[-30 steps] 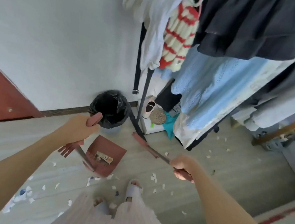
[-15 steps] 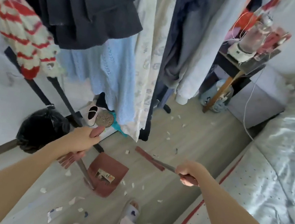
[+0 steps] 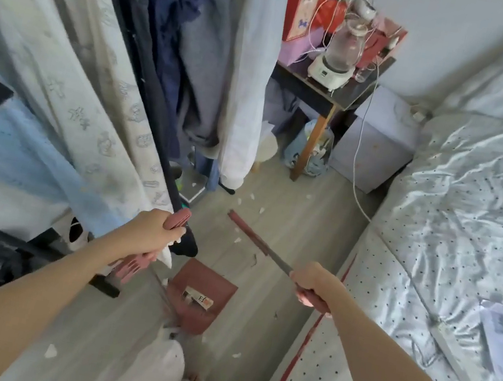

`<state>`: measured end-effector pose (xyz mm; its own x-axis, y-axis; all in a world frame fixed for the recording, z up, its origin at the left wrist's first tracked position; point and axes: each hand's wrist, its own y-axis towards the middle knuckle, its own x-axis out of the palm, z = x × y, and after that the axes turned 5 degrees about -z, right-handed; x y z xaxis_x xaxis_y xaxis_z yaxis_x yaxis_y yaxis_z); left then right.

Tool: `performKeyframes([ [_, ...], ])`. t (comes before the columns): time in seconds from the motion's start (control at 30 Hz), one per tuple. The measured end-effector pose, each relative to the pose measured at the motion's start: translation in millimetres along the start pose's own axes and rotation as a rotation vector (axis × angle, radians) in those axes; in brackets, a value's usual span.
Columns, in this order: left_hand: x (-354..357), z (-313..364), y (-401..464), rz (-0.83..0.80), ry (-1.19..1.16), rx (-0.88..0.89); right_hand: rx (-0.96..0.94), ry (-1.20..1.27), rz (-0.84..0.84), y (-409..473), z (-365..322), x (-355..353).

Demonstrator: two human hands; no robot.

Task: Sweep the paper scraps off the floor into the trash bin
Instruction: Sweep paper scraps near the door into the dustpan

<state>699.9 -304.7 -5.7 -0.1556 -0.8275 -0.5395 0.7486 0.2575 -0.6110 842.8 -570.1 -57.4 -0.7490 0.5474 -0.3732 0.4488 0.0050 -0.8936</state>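
Scraps (image 3: pixel 237 240): ~6 on floor; 1 broom (image 3: pixel 252 236), 1 dustpan (image 3: pixel 199 293), both gripped.

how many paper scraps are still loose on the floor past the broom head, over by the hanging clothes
5 that I can make out: one scrap by the clothes hems, three just beyond the broom head, one beside it. The clothes may hide more.

Both arms reaching forward and down, forearms bare. Left hand (image 3: pixel 152 233) gripping a pink handle (image 3: pixel 178 219); right hand (image 3: pixel 314 285) gripping another handle (image 3: pixel 277 263), knuckles up.
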Motion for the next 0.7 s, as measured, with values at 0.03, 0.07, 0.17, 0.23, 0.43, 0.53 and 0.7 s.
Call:
performKeyframes([
  [0.03,-2.5,9.4,10.2,-0.002,0.002,0.012,0.012,-0.034,0.014,6.7,-5.7,-6.9],
  [0.07,-4.8,16.9,19.4,-0.007,-0.003,0.024,0.021,-0.049,0.015,12.4,-11.7,-12.9],
  [0.17,-15.7,35.8,54.5,-0.034,-0.008,0.071,0.032,-0.051,0.027,28.7,-31.5,-31.5],
  [0.23,-24.8,48.3,76.4,-0.044,-0.011,0.090,0.000,-0.081,0.052,38.0,-47.0,-42.9],
  [0.43,-42.6,84.7,131.7,-0.091,0.007,0.105,-0.001,-0.103,0.134,76.8,-88.0,-73.2],
  [0.53,-43.8,97.6,153.6,-0.085,-0.002,0.063,-0.020,-0.144,0.130,97.4,-107.1,-82.3],
  [0.7,-41.7,111.2,188.2,-0.047,0.010,0.024,-0.053,-0.199,0.105,145.9,-143.1,-99.5],
])
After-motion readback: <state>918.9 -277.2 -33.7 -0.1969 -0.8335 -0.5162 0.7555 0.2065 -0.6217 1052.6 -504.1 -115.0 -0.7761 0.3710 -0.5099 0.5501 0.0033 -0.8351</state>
